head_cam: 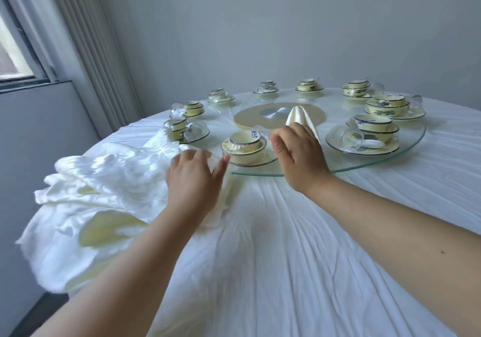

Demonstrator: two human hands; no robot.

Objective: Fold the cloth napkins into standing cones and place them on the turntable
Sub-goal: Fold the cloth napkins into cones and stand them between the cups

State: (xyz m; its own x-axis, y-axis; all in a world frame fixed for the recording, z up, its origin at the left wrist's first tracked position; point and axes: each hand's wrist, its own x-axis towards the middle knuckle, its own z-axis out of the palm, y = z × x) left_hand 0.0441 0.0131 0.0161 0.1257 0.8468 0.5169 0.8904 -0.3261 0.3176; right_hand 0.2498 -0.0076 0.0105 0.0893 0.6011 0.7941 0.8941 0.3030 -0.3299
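A white napkin folded into a cone [299,116] stands upright on the glass turntable [406,145]. My right hand [296,154] is curled around the cone's lower part, which it hides. My left hand [194,178] hovers with fingers spread over the near edge of a heap of loose white patterned napkins [104,180] on the left of the table; it holds nothing. The thumb of that hand nearly touches a wrapped cup-and-plate set [246,146] at the turntable's near rim.
Several plastic-wrapped yellow cup, bowl and plate sets [372,133] ring the turntable's rim. A beige disc with a metal hub [276,114] marks its centre. The round table wears a wrinkled white cloth [286,232]. A window and pleated curtain [86,50] stand at the left.
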